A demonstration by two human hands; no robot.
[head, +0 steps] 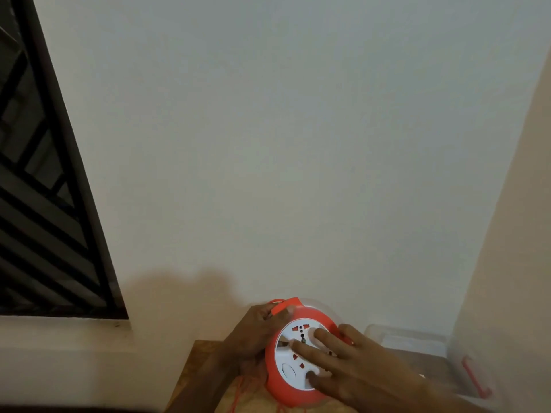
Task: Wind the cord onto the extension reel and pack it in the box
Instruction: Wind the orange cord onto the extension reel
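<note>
The extension reel [290, 383] is a round red case with a white socket face, tilted toward me near the bottom middle of the view. My left hand [253, 332] grips its left rim, fingers curled round the red handle tab at the top. My right hand [348, 362] lies flat on the white face with fingers spread, fingertips pressing the disc. Thin red cord [238, 397] trails loosely below the reel on the left. The box [417, 338] is a clear plastic tub with a red clasp, standing right of the reel.
A wooden table [190, 374] with a woven mat [253, 403] carries the reel and box. A plain white wall fills most of the view. A dark window grille [44, 204] is at the left, and a wall corner stands at the right.
</note>
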